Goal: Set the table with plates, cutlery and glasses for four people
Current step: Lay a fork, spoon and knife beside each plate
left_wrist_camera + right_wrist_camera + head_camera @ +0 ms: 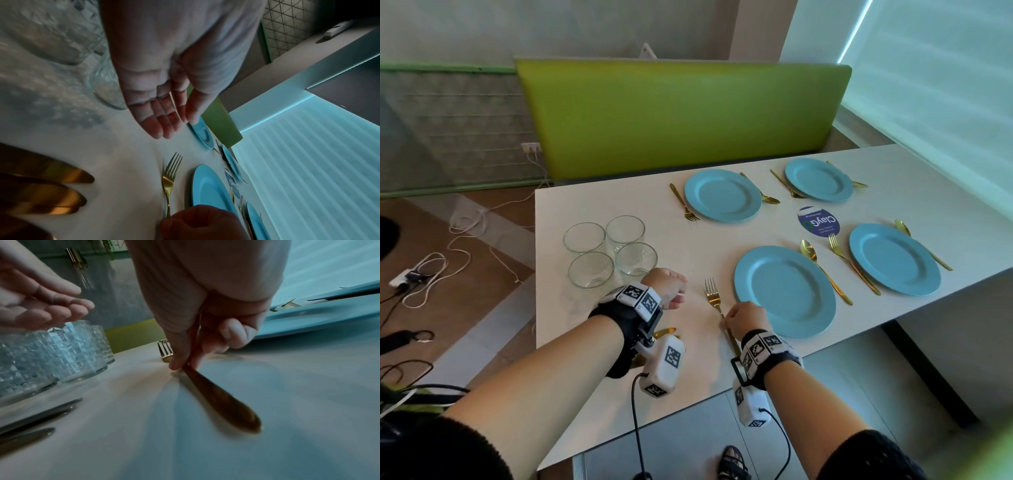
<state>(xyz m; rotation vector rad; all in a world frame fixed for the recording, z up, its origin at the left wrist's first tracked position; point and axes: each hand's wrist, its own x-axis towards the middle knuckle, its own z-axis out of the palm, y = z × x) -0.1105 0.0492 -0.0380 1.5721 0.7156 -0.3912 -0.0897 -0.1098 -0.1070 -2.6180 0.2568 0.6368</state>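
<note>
Fork [717, 305] lies on the desk [619, 205] just left of the nearest blue plate [784, 291], my right hand [744, 317] pinching its handle between thumb and fingers [180, 356]. I'd lay it parallel to the plate's edge, tines away, then release without nudging it. My left hand [666, 287] hovers empty, fingers loose, beside the four glasses [609, 251]. Gold knives [61, 191] near the desk's edge are mostly hidden under my left wrist; I can't count them.

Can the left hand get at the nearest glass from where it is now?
Probably yes: the left hand hovers open and empty right beside the nearest glass, with nothing between them; the right hand pinches the fork, away from that path.
</note>
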